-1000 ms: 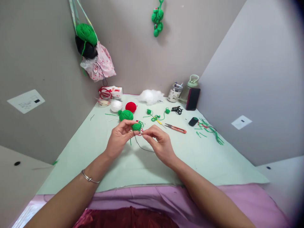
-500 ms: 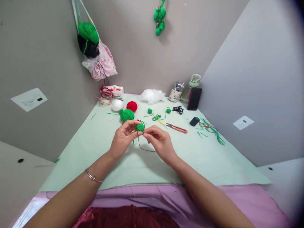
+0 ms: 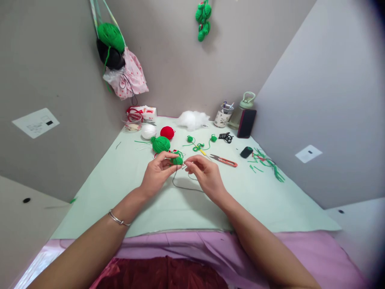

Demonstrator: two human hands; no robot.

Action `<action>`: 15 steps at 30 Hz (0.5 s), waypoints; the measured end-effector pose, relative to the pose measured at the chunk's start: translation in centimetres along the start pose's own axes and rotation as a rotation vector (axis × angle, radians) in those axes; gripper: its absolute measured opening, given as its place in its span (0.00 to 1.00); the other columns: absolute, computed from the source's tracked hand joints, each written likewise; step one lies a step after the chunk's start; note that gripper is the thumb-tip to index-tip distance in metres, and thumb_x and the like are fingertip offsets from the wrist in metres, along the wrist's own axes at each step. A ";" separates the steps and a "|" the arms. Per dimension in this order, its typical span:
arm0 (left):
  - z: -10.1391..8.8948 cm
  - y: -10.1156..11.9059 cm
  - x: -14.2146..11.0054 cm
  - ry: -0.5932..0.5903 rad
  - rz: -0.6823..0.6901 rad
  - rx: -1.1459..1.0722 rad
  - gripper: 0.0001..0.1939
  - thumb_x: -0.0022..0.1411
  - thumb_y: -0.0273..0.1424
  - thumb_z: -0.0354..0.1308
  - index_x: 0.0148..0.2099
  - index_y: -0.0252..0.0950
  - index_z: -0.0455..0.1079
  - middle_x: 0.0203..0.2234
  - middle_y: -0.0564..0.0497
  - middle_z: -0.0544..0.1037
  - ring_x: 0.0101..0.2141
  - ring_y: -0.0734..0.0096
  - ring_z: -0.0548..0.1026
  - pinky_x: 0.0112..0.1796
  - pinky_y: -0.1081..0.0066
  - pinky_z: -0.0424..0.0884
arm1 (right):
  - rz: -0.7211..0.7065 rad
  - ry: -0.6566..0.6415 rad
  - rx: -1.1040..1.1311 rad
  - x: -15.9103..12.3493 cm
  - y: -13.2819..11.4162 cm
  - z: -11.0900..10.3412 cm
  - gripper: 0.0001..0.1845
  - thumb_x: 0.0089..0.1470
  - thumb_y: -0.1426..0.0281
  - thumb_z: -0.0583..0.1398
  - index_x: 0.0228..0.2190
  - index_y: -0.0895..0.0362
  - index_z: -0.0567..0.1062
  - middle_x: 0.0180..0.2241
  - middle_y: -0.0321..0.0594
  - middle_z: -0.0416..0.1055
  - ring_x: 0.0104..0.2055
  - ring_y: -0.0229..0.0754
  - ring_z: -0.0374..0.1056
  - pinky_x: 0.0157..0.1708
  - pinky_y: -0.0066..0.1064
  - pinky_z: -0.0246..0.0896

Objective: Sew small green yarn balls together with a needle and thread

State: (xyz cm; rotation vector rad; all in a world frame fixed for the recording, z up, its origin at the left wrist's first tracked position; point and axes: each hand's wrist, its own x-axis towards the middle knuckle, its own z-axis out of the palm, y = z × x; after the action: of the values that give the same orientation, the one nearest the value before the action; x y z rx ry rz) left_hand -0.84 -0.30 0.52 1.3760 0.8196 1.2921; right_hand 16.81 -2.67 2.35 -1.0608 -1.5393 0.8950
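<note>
My left hand (image 3: 158, 170) is closed around a small green crocheted piece (image 3: 177, 160), thumb below and fingers above. Red and white bits show at its far side. Just to the right, my right hand (image 3: 206, 174) pinches a thin, needle-like thing between thumb and forefinger, a small gap away from the piece. A dark thread (image 3: 186, 188) hangs from the crocheted piece and loops down to the right beneath my right hand. A green yarn ball (image 3: 161, 144) lies just beyond my left hand.
Behind are a red yarn ball (image 3: 167, 133), a white one (image 3: 148, 131) and white stuffing (image 3: 193, 120). Orange thread snips (image 3: 224, 160), a yellow-handled hook (image 3: 202, 152) and green yarn scraps (image 3: 270, 166) lie to the right. A phone (image 3: 246, 124) leans on a bottle (image 3: 240, 112).
My right hand has drawn slightly away from the green crocheted piece, leaving a small gap. The dark thread's loop has shifted right. My left hand keeps its hold.
</note>
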 end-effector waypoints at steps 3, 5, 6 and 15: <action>-0.1 -0.5 0.0 -0.054 0.050 0.054 0.14 0.56 0.33 0.69 0.45 0.37 0.75 0.40 0.49 0.75 0.40 0.68 0.76 0.44 0.65 0.74 | -0.178 0.033 -0.266 -0.1 0.0 -0.3 0.06 0.60 0.66 0.62 0.32 0.55 0.76 0.33 0.39 0.72 0.29 0.36 0.67 0.32 0.30 0.64; -0.3 -0.7 0.0 -0.076 0.093 0.103 0.14 0.57 0.33 0.69 0.45 0.37 0.76 0.40 0.49 0.74 0.41 0.67 0.76 0.46 0.65 0.74 | -0.238 0.024 -0.367 -0.1 0.0 -0.3 0.05 0.61 0.69 0.61 0.31 0.55 0.75 0.32 0.38 0.71 0.28 0.35 0.65 0.32 0.29 0.62; -0.3 -0.8 0.1 -0.081 0.112 0.129 0.13 0.57 0.32 0.68 0.46 0.38 0.76 0.40 0.49 0.73 0.41 0.67 0.76 0.46 0.65 0.73 | -0.255 0.015 -0.398 -0.2 0.0 -0.3 0.05 0.61 0.70 0.61 0.31 0.55 0.75 0.31 0.38 0.70 0.28 0.35 0.65 0.31 0.29 0.61; -0.5 -1.1 0.1 -0.171 0.163 0.295 0.11 0.58 0.28 0.65 0.45 0.38 0.77 0.40 0.47 0.74 0.42 0.66 0.74 0.44 0.65 0.72 | -0.199 0.097 -0.188 0.4 -1.3 -1.3 0.06 0.54 0.74 0.61 0.25 0.56 0.73 0.27 0.35 0.68 0.28 0.35 0.64 0.28 0.27 0.59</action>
State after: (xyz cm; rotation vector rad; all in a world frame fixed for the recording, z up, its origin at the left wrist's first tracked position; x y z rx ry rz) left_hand -1.13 0.18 -0.53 1.7940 0.8163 1.1886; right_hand 17.76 -2.73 3.93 -1.0459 -1.6377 0.5637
